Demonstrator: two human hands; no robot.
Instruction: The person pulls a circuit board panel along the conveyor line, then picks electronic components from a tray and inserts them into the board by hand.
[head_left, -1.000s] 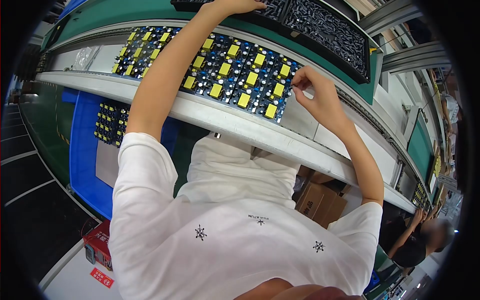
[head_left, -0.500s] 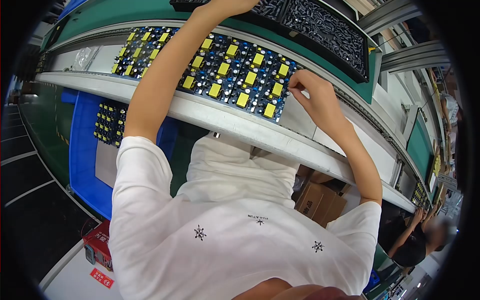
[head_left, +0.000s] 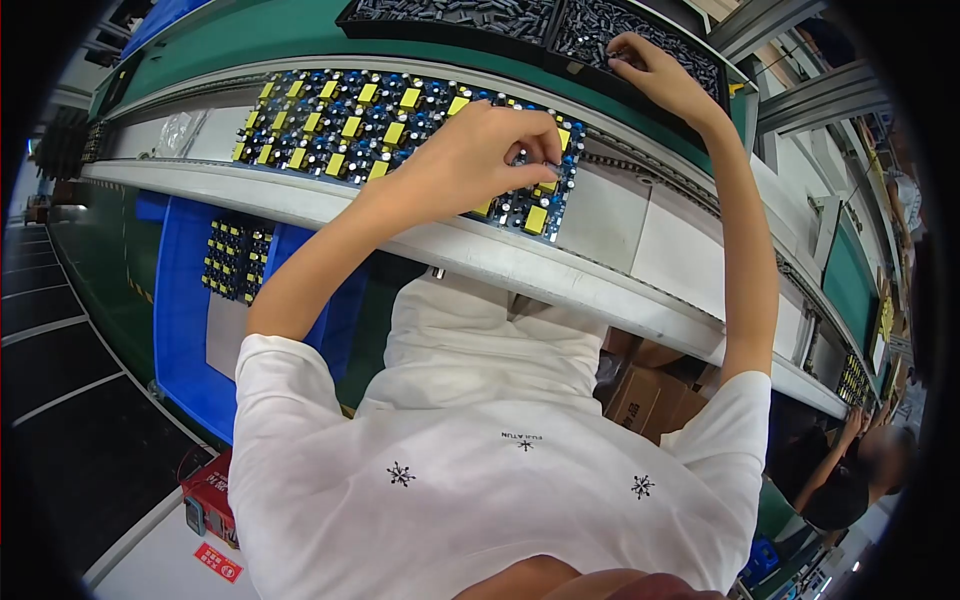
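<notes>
floor (head_left: 60, 400): dark, white lines | blue bin (head_left: 180, 330) under bench | cardboard boxes (head_left: 650, 395) | bright even light

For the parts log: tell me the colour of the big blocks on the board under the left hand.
Yellow blocks, clearest in the head view.

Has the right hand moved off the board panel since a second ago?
Yes. The right hand left the panel of circuit boards at its right edge and went up and away to the black parts tray behind the conveyor, fingertips now in the tray.
</notes>
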